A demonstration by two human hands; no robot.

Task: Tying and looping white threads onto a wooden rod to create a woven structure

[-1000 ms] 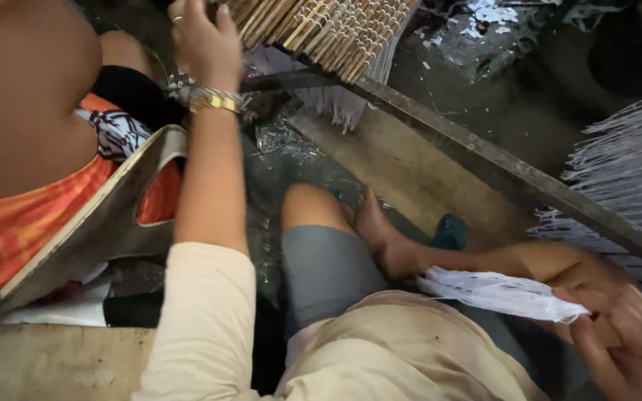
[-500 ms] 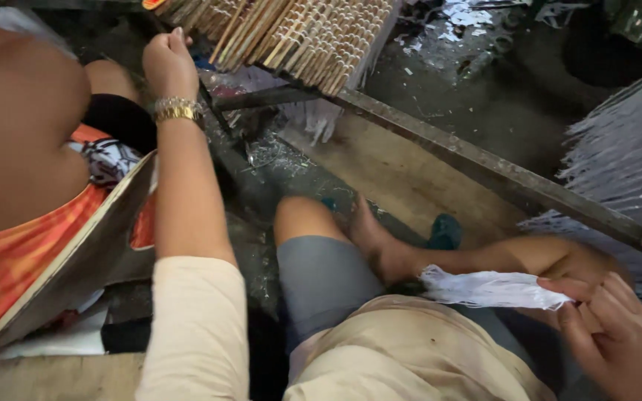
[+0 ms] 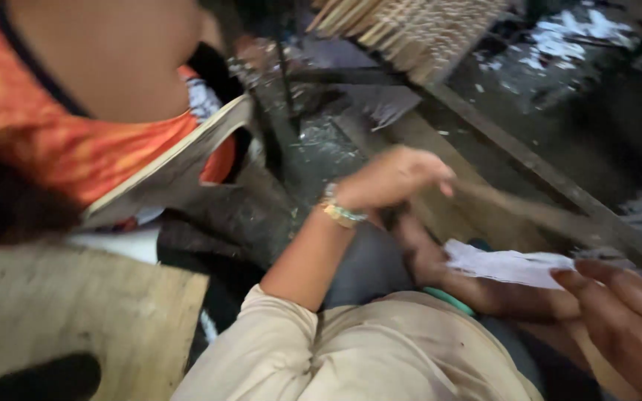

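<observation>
My left hand (image 3: pixel 391 178), with a gold bracelet on the wrist, hovers over my knee in the middle of the view. Its fingers are curled and blurred by motion, and I cannot tell whether they hold anything. My right hand (image 3: pixel 626 319) is at the lower right, its fingers pinching the right end of a white crumpled paper strip (image 3: pixel 507 263) that lies across my bare foot (image 3: pixel 425 256). A stack of thin tan sticks (image 3: pixel 417 30) lies at the top of the view, well beyond my left hand.
A person in an orange garment (image 3: pixel 53 134) sits close on my left with a tilted wooden board (image 3: pixel 180 167) on the lap. A pale wooden plank (image 3: pixel 76 319) lies at the lower left. A dark beam (image 3: pixel 536 167) runs diagonally across wet, dark ground.
My left hand has drawn back from the stick stack at the top down toward my knee. The view has swung left and lower. My right hand still pinches the white paper.
</observation>
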